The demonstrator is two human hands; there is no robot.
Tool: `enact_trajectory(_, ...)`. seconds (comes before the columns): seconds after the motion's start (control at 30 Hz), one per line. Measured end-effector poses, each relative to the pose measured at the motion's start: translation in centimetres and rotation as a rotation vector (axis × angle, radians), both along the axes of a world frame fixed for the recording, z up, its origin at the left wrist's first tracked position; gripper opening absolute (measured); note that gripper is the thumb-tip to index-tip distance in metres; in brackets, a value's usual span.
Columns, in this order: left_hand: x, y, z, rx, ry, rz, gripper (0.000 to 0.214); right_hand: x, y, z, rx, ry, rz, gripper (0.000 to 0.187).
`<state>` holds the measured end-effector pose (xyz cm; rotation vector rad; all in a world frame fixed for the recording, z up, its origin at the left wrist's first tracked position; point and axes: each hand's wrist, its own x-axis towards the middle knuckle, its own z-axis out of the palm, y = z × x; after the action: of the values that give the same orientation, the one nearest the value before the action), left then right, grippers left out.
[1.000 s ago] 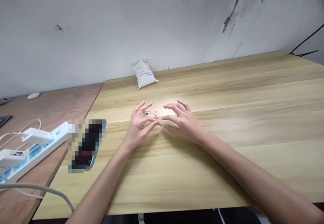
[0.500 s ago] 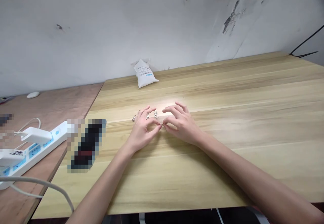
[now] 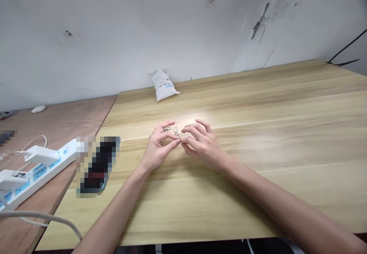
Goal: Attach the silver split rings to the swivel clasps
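Note:
My left hand (image 3: 157, 149) and my right hand (image 3: 203, 144) meet fingertip to fingertip just above the wooden table (image 3: 258, 192). Each pinches with thumb and index finger, while the other fingers stay raised and curved. Whatever lies between the fingertips is tiny and mostly hidden. Just beyond the pinch, a silver lobster clasp (image 3: 176, 131) lies by itself on the wood. More small metal clasps (image 3: 166, 129) lie behind my left fingers, partly covered by them.
At the back, a white plastic packet (image 3: 165, 87) with a printed label rests near the wall. To the left lies a blurred-out dark object (image 3: 99, 166). A white power strip (image 3: 43, 173) with plugged-in chargers and a grey cable (image 3: 48, 217) occupies the brown side table.
Both hands have shifted slightly, and their fingertips are closer together. The small metal piece seen between them earlier is now mostly hidden. More of the clasps behind my left fingers shows.

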<state>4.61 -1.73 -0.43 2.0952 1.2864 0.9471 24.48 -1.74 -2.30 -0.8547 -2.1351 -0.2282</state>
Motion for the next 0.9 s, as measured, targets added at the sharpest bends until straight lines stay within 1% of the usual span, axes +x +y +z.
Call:
enact_trajectory(0.07, -0.04, 0.17, -0.14, -0.014, -0.002, 0.001, 0.014, 0.17, 0.04, 0.13, -0.016, 0.011, -0.017, 0.014)
enact_trajectory(0.13, -0.07, 0.27, -0.22, -0.006, 0.028, -0.006, 0.015, 0.49, 0.10, 0.29, -0.065, 0.030, -0.027, 0.012)
enact_trajectory(0.27, -0.10, 0.21, -0.16, 0.047, 0.073, 0.008, 0.012, 0.90, 0.11, 0.36, -0.179, 0.084, 0.003, 0.008)
enact_trajectory(0.33, -0.05, 0.08, 0.00, 0.110, 0.083, 0.010, 0.010, 0.88, 0.09, 0.22, -0.241, 0.123, 0.023, 0.006)
enact_trajectory(0.43, 0.17, -0.20, 0.28, 0.265, 0.113, -0.020, 0.008, 0.71, 0.08, 0.02, -0.330, 0.199, 0.050, 0.007)
enact_trajectory(0.5, 0.40, -0.37, 0.39, 0.359, 0.160, -0.046, 0.008, 0.59, 0.03, 0.02, -0.383, 0.243, 0.071, 0.007)
enact_trajectory(0.57, 0.61, -0.49, 0.39, 0.410, 0.213, -0.054, 0.009, 0.50, -0.07, 0.11, -0.434, 0.269, 0.097, 0.008)
enact_trajectory(0.77, 0.80, -0.55, 0.32, 0.456, 0.246, -0.040, 0.009, 0.48, -0.22, 0.22, -0.565, 0.350, 0.172, 0.010)
enact_trajectory(0.9, 0.70, -0.61, 0.39, 0.429, 0.218, -0.038, 0.011, 0.60, -0.04, 0.10, -0.611, 0.388, 0.204, 0.011)
